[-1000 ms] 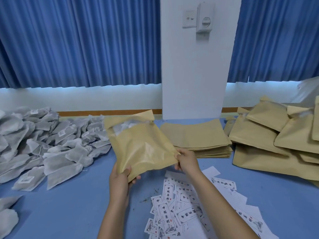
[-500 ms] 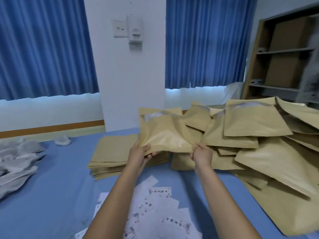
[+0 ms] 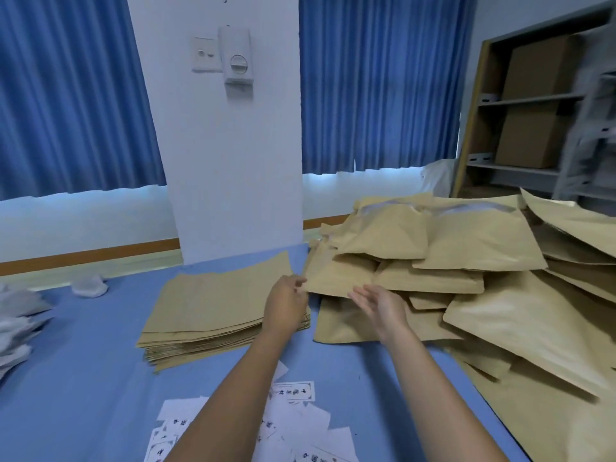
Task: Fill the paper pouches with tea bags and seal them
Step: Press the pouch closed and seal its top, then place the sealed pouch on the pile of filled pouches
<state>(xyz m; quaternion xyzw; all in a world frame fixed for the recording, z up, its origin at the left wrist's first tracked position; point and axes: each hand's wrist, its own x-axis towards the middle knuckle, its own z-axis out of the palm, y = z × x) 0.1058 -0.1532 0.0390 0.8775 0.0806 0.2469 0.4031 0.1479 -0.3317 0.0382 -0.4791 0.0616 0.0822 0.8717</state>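
My right hand point(image 3: 378, 303) is open, palm up, by the tan paper pouch point(image 3: 336, 276) my left hand point(image 3: 286, 303) touches, grip unclear.

Left grip point(image 3: 287, 303) is loosely curled, knuckles up; right grip point(image 3: 378, 303) spread, palm up.

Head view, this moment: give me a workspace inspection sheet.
Surface: blue table cover.
Job's things: flat stack of brown paper pouches; bulging brown pouches heaped at right; white tea bags at left edge.
Clutter: white printed labels scattered near the person.
Grippers: left hand at the heap's near corner, grip unclear; right hand open, palm up, holding nothing.
Cables: nothing seen.
Surroundings: blue curtains, white pillar, shelf holding cardboard boxes.
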